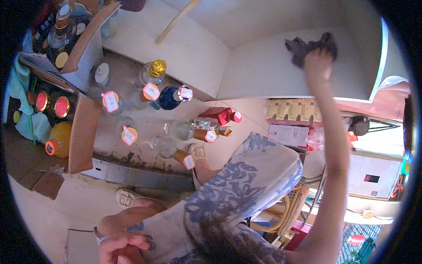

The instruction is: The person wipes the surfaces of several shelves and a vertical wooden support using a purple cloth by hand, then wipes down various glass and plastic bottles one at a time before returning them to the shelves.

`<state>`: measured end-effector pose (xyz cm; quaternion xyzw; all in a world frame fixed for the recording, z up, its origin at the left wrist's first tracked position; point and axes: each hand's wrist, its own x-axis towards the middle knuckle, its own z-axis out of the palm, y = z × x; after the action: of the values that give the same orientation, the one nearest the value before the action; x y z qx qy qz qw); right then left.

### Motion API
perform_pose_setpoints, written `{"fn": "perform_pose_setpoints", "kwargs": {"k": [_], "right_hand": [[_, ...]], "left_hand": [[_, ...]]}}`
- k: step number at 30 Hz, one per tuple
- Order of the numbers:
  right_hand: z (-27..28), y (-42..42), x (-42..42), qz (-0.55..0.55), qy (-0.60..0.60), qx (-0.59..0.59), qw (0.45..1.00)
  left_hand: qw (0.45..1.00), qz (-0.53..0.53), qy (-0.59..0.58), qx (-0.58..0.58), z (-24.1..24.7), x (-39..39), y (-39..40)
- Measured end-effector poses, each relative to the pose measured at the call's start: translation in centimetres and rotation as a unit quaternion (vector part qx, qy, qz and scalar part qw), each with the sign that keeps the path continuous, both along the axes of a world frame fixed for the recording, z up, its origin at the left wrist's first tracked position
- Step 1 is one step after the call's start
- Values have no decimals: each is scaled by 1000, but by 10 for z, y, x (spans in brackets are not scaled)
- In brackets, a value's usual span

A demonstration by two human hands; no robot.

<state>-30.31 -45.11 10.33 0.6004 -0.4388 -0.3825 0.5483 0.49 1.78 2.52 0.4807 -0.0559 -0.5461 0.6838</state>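
Observation:
My right hand grips a crumpled dark cloth against the pale inner panel of a cabinet or shelf unit. The arm reaches across the right side of the view, and the hand is slightly blurred. At the lower left, my left hand lies near my knee with its fingers curled. The picture's bottom edge cuts it off, so whether it holds anything is unclear. Between my legs and the panel stand several glass bottles, among them a dark blue bottle, a gold-capped clear bottle and a red bottle.
Cardboard boxes at the left hold more bottles and a jar of amber liquid. A white plastic bottle stands beside them. Packaged yellow boxes lie beyond the panel's edge. A rattan chair stands at the right of my legs.

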Motion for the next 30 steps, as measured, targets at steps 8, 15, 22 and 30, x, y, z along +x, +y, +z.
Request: {"fn": "perform_pose_setpoints", "kwargs": {"k": [8, 15, 22, 30], "right_hand": [[-118, 50, 18, -108, -90, 177, 974], [-126, 56, 16, -50, -57, 158, 985], [-89, 29, 27, -48, -143, 173, 973], [-99, 35, 18, -78, -129, 187, 971]], "left_hand": [[999, 17, 13, -50, -6, 5, 17], [1000, 7, 7, -22, 1, 3, 16], [999, 23, -21, -21, -2, 5, 26], [999, 9, -14, -36, -2, 13, 25]]}}
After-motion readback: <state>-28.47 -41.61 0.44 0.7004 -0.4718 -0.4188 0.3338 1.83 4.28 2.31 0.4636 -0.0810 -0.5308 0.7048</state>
